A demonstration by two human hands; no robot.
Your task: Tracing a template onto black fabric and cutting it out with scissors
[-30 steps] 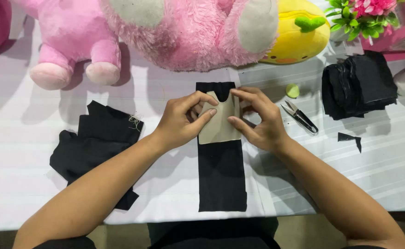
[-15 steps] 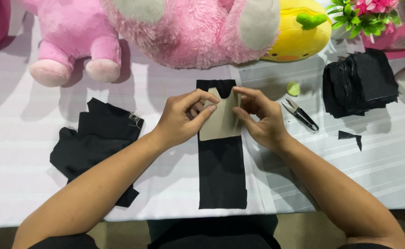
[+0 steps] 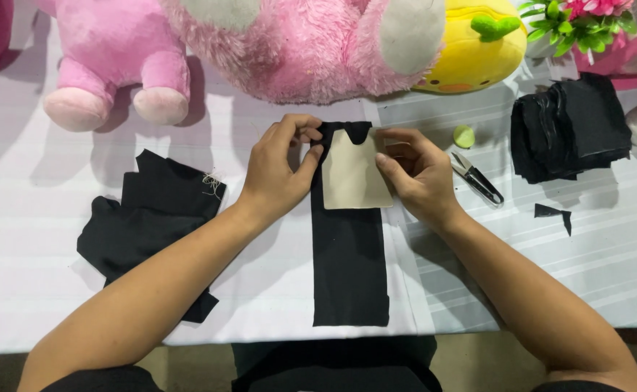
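Pressing the beige card template (image 3: 354, 170) flat with closed fingers, the left hand (image 3: 278, 174) and right hand (image 3: 420, 174) had it positioned beneath their fingertips atop the black fabric strip (image 3: 349, 254), which remained uncut, the thread snips (image 3: 476, 178) lying untouched beside the right fingers.

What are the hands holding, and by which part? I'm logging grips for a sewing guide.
Both hands hold the beige card template flat on the black fabric strip: left hand at its upper left edge, right hand along its right edge.
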